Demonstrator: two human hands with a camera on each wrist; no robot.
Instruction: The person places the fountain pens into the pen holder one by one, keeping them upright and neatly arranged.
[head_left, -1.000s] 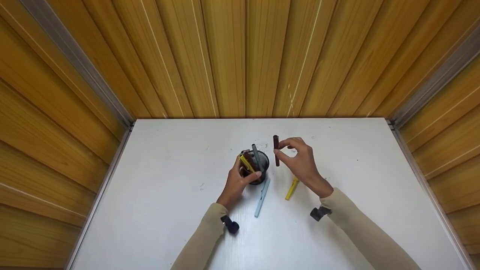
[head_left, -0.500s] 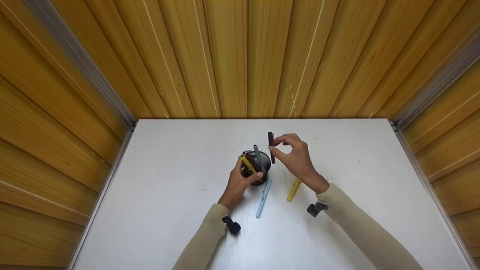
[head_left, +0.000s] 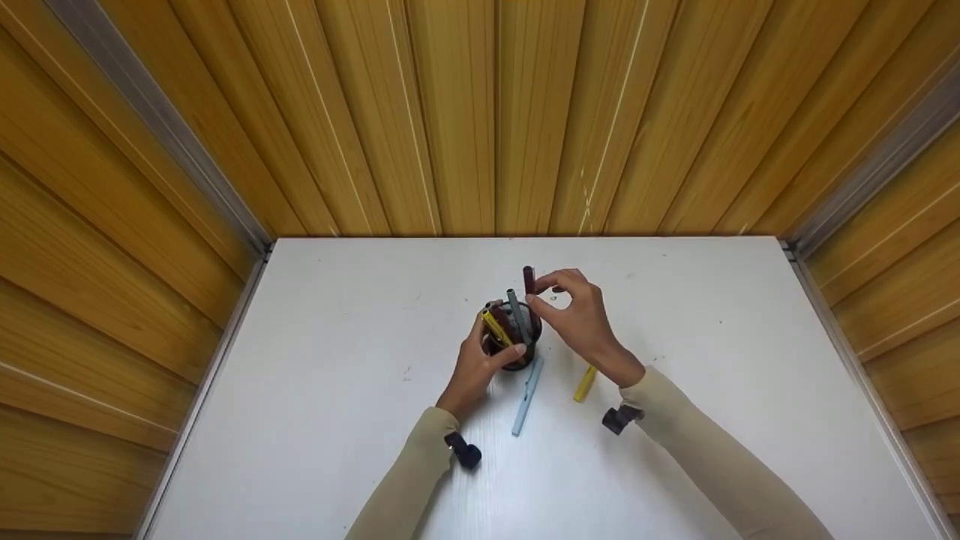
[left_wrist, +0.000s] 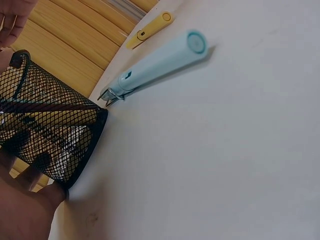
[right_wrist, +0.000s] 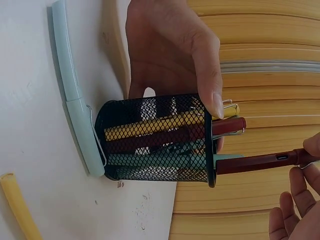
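My left hand (head_left: 476, 364) grips a black mesh pen holder (right_wrist: 112, 135) around its side, thumb at the rim. Inside stand a yellow pen (right_wrist: 234, 110), a dark red pen (right_wrist: 231, 126) and a grey-green pen (head_left: 514, 301), all leaning. Another dark red pen (right_wrist: 260, 162) is pinched near its top between the thumb and fingers of my right hand (head_left: 581, 315). Its lower end is at the holder's mouth; how far in it reaches cannot be told. A pale blue pen (head_left: 525, 401) lies beside the holder's base, clip end nearest it.
A yellow pen (head_left: 585, 384) lies on the white table (head_left: 337, 405) below my right wrist. Yellow wood-look panels (head_left: 457, 120) rise behind the table's far edge and along both sides.
My right hand has moved left with the dark red pen, from beside the holder to its mouth, and the pen's lower end has come down there. The left hand stays on the holder.
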